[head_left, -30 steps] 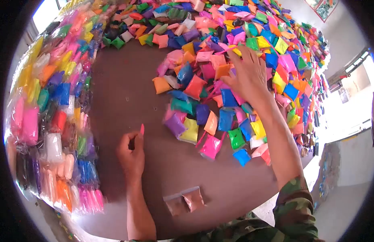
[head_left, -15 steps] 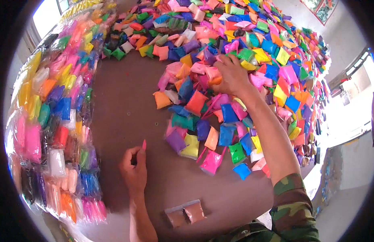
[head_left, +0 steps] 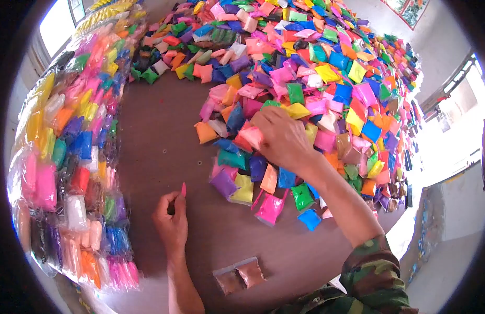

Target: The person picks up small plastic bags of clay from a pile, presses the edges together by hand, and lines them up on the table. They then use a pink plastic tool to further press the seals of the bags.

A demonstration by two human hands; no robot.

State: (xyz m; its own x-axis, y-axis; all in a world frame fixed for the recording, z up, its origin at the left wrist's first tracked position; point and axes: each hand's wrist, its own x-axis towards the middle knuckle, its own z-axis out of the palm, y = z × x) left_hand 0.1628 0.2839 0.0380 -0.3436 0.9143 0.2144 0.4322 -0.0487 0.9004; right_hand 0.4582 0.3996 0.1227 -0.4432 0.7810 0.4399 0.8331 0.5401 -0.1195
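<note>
Near the front of the table, my left hand is closed, with a small pointed pink piece sticking up between thumb and forefinger. My right hand reaches over the near part of a big pile of small coloured packets. Its fingertips are pinched on a salmon-pink packet, and part of that packet is hidden by the fingers. Blue, teal, purple and yellow packets lie just below this hand. A magenta packet with a strip attached rests at the pile's front edge.
Clear bags of coloured packs line the table's left side. Two joined clear pouches with brown contents lie close to my body on the brown tabletop. A bright opening stands at the right.
My right hand has moved toward me and slightly left, from deeper in the pile to its near part. The left hand stays in place with the pink piece.
</note>
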